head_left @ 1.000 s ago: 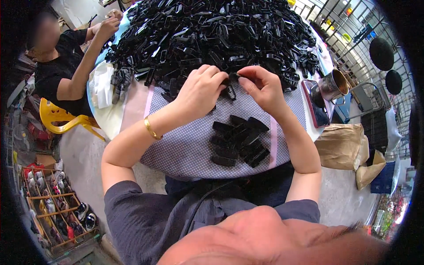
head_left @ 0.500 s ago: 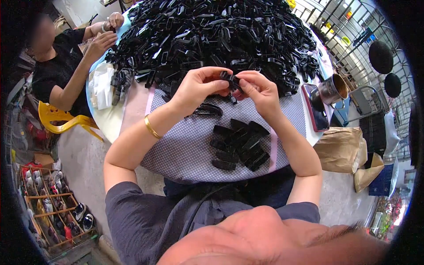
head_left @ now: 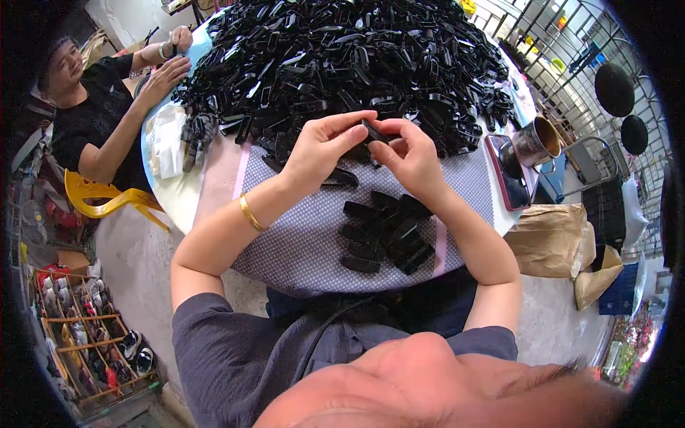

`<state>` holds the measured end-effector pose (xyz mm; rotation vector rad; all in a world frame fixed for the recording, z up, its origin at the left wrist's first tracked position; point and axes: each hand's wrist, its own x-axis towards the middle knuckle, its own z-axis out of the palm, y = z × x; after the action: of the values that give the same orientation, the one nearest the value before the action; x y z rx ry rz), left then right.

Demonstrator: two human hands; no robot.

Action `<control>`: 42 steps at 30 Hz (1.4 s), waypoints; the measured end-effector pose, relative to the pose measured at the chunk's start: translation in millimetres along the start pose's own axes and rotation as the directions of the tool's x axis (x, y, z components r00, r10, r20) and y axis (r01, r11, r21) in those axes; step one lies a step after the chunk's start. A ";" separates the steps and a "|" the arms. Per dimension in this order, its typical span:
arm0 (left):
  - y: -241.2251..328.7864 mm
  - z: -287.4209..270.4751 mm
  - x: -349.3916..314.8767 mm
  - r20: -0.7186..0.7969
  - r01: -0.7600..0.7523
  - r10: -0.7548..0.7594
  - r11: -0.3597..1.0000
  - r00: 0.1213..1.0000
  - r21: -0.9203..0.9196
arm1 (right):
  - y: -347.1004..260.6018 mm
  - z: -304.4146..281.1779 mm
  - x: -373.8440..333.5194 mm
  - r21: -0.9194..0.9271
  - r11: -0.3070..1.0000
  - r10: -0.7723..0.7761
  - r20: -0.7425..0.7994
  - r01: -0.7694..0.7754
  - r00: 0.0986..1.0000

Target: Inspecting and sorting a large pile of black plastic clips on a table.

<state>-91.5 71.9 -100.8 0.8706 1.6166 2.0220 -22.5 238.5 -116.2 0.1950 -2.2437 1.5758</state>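
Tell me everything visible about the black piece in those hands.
The black piece looks small, narrow and hard, perhaps plastic. It slants down toward the right, pinched between the left hand and the right hand, near the black heap. Partly covered, its finer parts are unclear.

Black pieces (head_left: 342, 64) look glossy (probably plastic), the mug (head_left: 529, 147) shiny metal, the bag (head_left: 548, 244) creased paper.

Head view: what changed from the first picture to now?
The right hand has moved left; the left hand has turned thumb side up. Both now hold one black piece. The co-worker's nearer hand has dropped. The small group of black pieces stayed put.
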 end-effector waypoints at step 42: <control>16.1 -17.2 -3.5 0.076 -0.069 0.025 0.760 0.997 0.647 | 1.4 -4.7 -0.2 -0.064 0.997 -0.037 0.166 0.048 0.985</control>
<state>-99.8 53.3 -88.2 1.1947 2.3278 1.4165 -21.7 243.3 -116.1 0.3641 -2.3975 1.5081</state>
